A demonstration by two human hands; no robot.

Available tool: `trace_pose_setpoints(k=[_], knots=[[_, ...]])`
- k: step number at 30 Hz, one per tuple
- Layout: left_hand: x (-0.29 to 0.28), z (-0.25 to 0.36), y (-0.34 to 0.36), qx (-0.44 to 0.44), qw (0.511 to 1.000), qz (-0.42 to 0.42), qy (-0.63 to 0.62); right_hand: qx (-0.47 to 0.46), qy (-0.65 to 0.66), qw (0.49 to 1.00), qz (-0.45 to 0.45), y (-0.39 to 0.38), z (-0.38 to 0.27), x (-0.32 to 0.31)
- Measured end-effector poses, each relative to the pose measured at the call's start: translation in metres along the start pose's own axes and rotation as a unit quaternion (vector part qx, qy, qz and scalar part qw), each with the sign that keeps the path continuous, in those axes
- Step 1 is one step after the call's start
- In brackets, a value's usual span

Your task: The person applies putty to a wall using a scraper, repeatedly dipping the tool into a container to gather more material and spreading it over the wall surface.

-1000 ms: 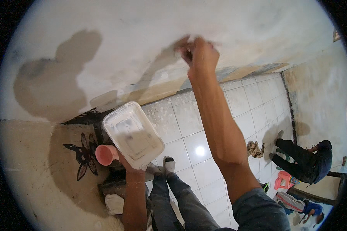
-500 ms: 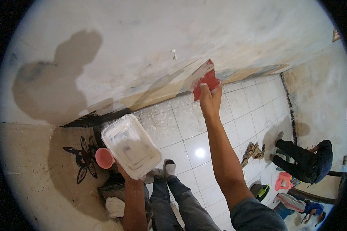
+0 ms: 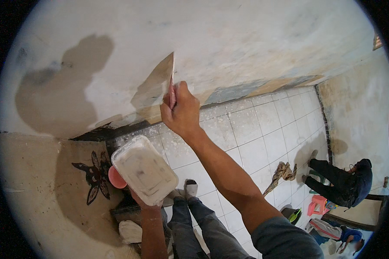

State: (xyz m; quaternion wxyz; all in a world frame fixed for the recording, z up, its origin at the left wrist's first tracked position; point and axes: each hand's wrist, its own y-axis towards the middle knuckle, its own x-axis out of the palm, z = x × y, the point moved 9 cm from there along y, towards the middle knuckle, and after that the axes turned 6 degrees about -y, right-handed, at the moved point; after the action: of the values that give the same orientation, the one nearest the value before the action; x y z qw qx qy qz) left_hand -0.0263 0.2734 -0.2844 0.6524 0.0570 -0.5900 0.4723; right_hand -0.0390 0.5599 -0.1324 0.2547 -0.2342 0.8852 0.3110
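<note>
Against the far wall (image 3: 255,39), left of where it was half a second ago, the head view shows the right hand (image 3: 181,110) with the red scraper (image 3: 172,90). Its fingers are closed round the grip, thumb side toward the wall; the blade is now seen nearly edge-on, its tip at or very close to the surface, though contact cannot be told for certain. Earlier the scraper lay broadside, lower and farther right, and a small white dab stood out on the wall; that dab no longer shows, which suggests the paste has been spread or lifted, and that the work is in the middle of a smoothing stroke. Nearer and to the left, the white tub (image 3: 145,170), smeared inside with pale paste, rests tilted on the left hand (image 3: 146,200); most of that hand's fingers are hidden beneath it, so how tightly they close cannot be told. The tub now covers more of the pink cup (image 3: 116,177) just beside it on the left.
</note>
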Motion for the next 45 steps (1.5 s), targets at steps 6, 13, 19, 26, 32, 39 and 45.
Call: trace_pose_setpoints(k=[6, 13, 19, 26, 32, 39, 45], knots=[[-0.008, 0.009, -0.005, 0.015, 1.0, 0.005, -0.006, 0.298, 0.544, 0.777, 0.107, -0.054, 0.089, -0.002], [-0.028, 0.023, -0.011, 0.019, 1.0, 0.004, -0.012, 0.254, 0.148, 0.931, 0.216, -0.037, 0.108, -0.03], [-0.031, 0.019, -0.01, 0.024, 1.0, -0.001, -0.011, -0.066, -0.146, 0.986, -0.055, -0.009, 0.026, 0.071], [-0.042, 0.014, -0.017, 0.018, 1.0, -0.002, -0.004, 0.172, 0.331, 0.915, 0.15, -0.081, 0.133, -0.001], [-0.05, 0.009, -0.021, 0.011, 1.0, -0.001, 0.0, 0.147, 0.106, 0.947, 0.264, -0.011, 0.119, -0.055], [-0.051, 0.006, -0.02, 0.004, 1.0, -0.006, 0.002, -0.118, -0.024, 0.992, 0.042, -0.024, 0.02, 0.04], [-0.059, 0.015, -0.021, 0.008, 1.0, -0.004, 0.003, -0.04, -0.125, 0.978, 0.163, -0.06, 0.08, -0.005]])
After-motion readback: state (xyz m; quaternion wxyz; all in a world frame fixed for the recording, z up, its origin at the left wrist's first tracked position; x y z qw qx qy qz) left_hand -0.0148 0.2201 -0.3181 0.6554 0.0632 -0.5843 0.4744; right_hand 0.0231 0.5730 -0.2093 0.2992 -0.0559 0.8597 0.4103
